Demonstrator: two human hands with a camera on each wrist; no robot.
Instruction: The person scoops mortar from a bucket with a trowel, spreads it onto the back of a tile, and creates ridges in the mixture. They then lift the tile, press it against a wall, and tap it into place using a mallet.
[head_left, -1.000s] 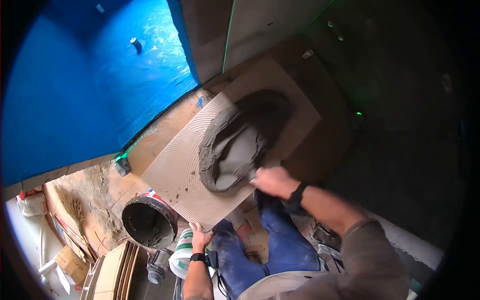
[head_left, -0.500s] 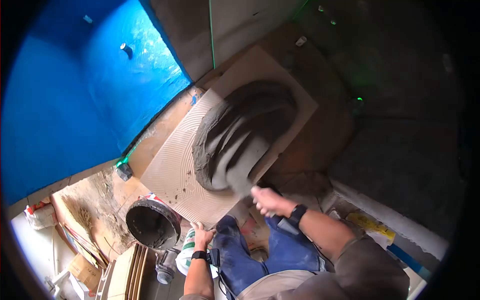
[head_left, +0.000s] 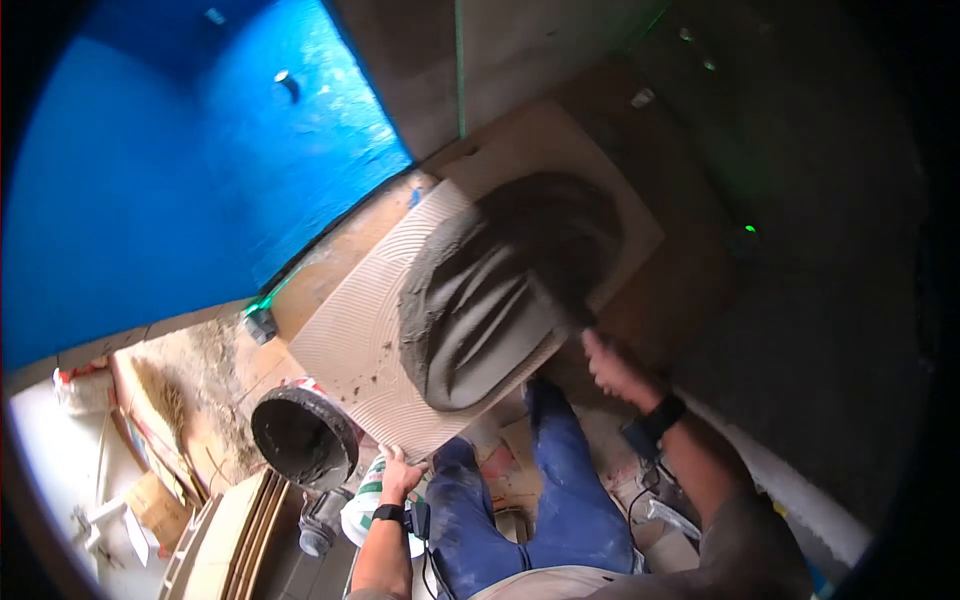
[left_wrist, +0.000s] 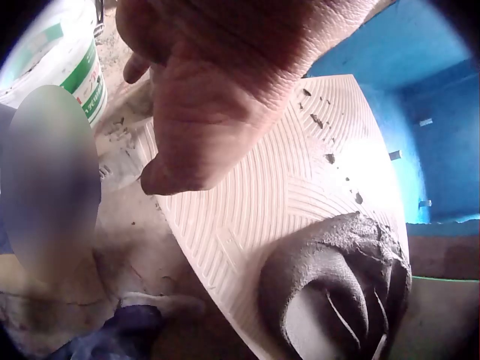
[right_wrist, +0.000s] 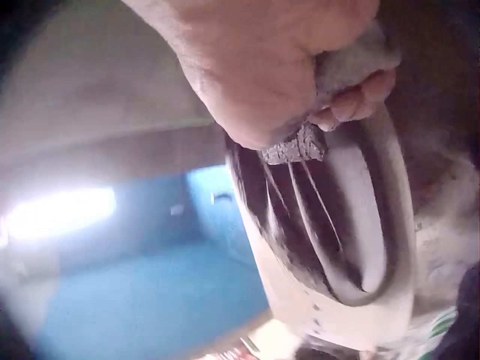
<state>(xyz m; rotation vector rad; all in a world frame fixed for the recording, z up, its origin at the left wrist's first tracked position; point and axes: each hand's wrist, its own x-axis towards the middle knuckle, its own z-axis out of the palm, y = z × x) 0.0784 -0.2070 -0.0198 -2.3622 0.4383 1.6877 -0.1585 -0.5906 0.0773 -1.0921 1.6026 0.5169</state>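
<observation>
A large tile (head_left: pixel 345 335) lies before the person, its near-left part combed with curved ridges. Grey mortar (head_left: pixel 450 320) forms a thick, streaked oval over much of it. My right hand (head_left: pixel 622 372) grips a trowel (head_left: pixel 562 300) by its handle, with the dark blade on the mortar at the tile's right side. In the right wrist view, the fingers curl round the mortar-crusted handle (right_wrist: pixel 352 71). My left hand (head_left: pixel 398 470) holds the tile's near corner. From the left wrist, its thumb (left_wrist: pixel 176 169) shows along the tile's edge.
A black bucket (head_left: pixel 275 440) with mortar inside stands left of the tile's near corner, beside a white-green pail (head_left: pixel 362 515). Stacked boards (head_left: pixel 235 530) and a respirator-like grey item (head_left: pixel 318 525) are at lower left. A blue-coated wall (head_left: pixel 150 200) rises at upper left.
The right hand has swept the trowel from the tile's near edge up and right across the mortar. Fresh grooves mark the mortar, which has spread wider. My left hand stays at the corner.
</observation>
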